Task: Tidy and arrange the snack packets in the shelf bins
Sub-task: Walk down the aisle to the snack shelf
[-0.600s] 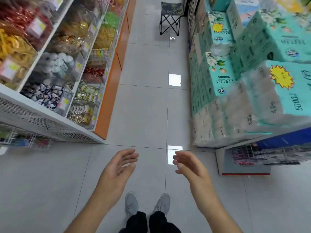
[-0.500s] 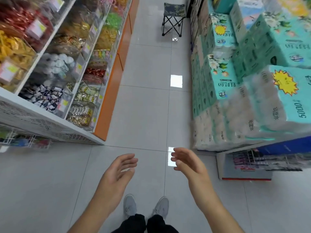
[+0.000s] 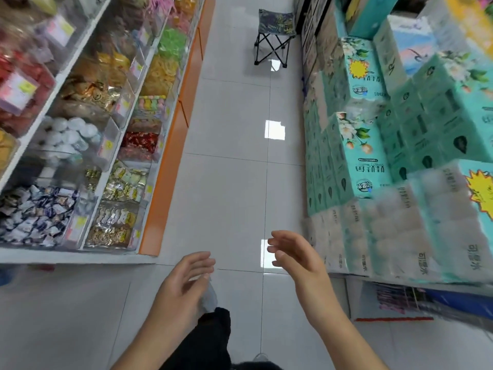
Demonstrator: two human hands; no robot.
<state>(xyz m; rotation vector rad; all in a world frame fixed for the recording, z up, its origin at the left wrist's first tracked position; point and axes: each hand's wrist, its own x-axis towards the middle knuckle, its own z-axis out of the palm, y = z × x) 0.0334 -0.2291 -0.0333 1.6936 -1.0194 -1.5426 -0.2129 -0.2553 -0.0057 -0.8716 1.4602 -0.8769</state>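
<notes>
We see our bare left hand (image 3: pixel 184 283) and bare right hand (image 3: pixel 293 259) raised over the glossy pale grey tiled floor (image 3: pixel 226 182), palms facing each other, fingers loosely curled and spread, both empty and well apart from one another. Below them a leg in black fabric (image 3: pixel 213 335) and the toe of a grey shoe (image 3: pixel 209 297) show, the shoe partly hidden behind the left hand.

The snack packets lie to our left in clear plastic shelf bins (image 3: pixel 106 145) on a white shelf with an orange base (image 3: pixel 170 145). Nearest us sit crinkly blue-and-white wrapped sweets (image 3: pixel 34 217), then shiny gold foil packets (image 3: pixel 114 222), round white wrapped pieces (image 3: pixel 64 134), red glossy wrappers (image 3: pixel 140 141), yellow ring-shaped snacks (image 3: pixel 160 73) and green ones (image 3: pixel 172 42). Small yellow price labels (image 3: pixel 108 144) are stuck to the bin fronts. Neither hand touches any bin.

To our right, soft teal plastic-wrapped tissue packs (image 3: pixel 357 156) are stacked in blocks beside bundled white paper rolls (image 3: pixel 400 233). At the far end of the aisle stands a small folding stool with a patterned fabric seat and crossed black legs (image 3: pixel 274 36).
</notes>
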